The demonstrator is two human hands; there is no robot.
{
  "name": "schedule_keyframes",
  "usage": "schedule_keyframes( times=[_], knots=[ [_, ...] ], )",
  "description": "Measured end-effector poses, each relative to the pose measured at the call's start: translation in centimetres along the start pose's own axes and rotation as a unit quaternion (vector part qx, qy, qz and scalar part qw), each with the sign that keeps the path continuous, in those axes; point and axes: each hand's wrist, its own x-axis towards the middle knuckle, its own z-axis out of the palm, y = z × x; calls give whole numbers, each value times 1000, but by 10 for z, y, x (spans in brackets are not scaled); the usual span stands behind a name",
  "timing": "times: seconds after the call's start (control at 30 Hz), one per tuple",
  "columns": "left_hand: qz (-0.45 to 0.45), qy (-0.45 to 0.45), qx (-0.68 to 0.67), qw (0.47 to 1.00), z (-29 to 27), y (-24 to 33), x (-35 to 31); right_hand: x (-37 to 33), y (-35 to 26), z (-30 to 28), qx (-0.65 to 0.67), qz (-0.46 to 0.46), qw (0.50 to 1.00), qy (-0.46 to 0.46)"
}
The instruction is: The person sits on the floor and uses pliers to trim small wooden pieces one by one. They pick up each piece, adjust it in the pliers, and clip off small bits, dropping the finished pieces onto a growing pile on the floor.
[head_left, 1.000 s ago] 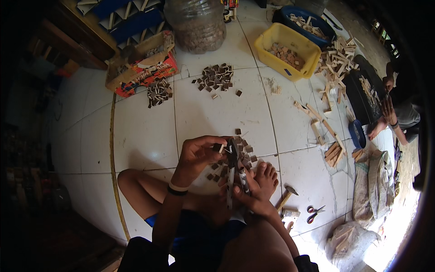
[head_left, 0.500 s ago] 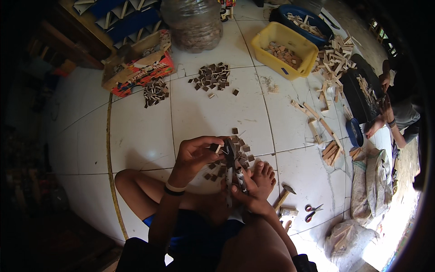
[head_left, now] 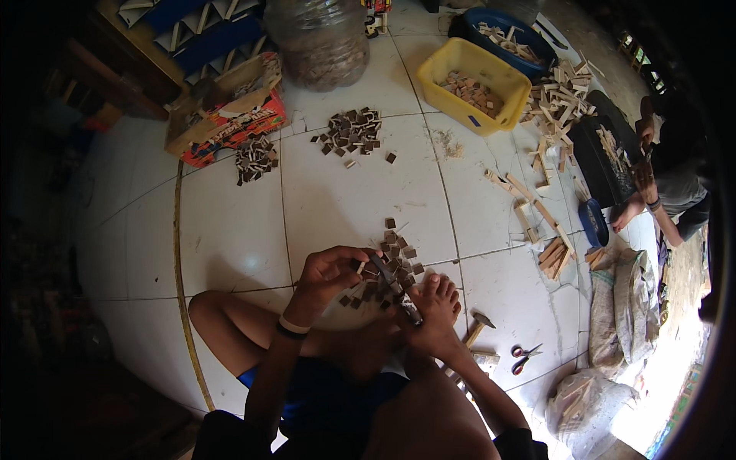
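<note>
The fingers point(head_left: 343, 254) of the left hand point(head_left: 318, 285) are drawn together in a pinch, thumb against forefinger, around a small flat wooden piece with a pale edge point(head_left: 360, 267). The fingers of the right hand point(head_left: 434, 316) are curled around the mottled black-and-white grips of a dark metal, plier-shaped hand tool point(head_left: 395, 287). Its dark end slants up and left to just beside the piece (whether the two touch, I cannot tell).

Behind the tool, a loose scatter of small square dark-brown tiles point(head_left: 401, 251) lies on the white tiled floor point(head_left: 368, 188), near the person's bare foot point(head_left: 442, 290). To the right of the foot are a hammer with a wooden handle point(head_left: 478, 328) and a pair of scissors with red-and-black handles point(head_left: 524, 358).

Farther out, two heaps of similar brown pieces point(head_left: 351, 132) sit by a printed orange-red cardboard box point(head_left: 230, 126). Beyond stand a big clear plastic container point(head_left: 320, 47) and a yellow rectangular plastic tub point(head_left: 445, 101) with small wooden bits inside. Pale wooden sticks point(head_left: 563, 96) are piled right of the tub, and another person's hand point(head_left: 645, 178) shows at the far right.
</note>
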Motion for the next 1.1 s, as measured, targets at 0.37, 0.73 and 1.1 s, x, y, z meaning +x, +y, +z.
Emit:
schedule_keyframes(
  times=[0.37,0.73,1.1],
  knots=[
    [55,295,144,943,-57,-45,100,-10,57,-13,206,115,962,137],
    [150,-69,591,790,-46,-99,122,-29,91,18,410,129,896,108],
    [53,166,204,963,10,-20,58,-16,27,-16,305,80,943,110]
  ],
)
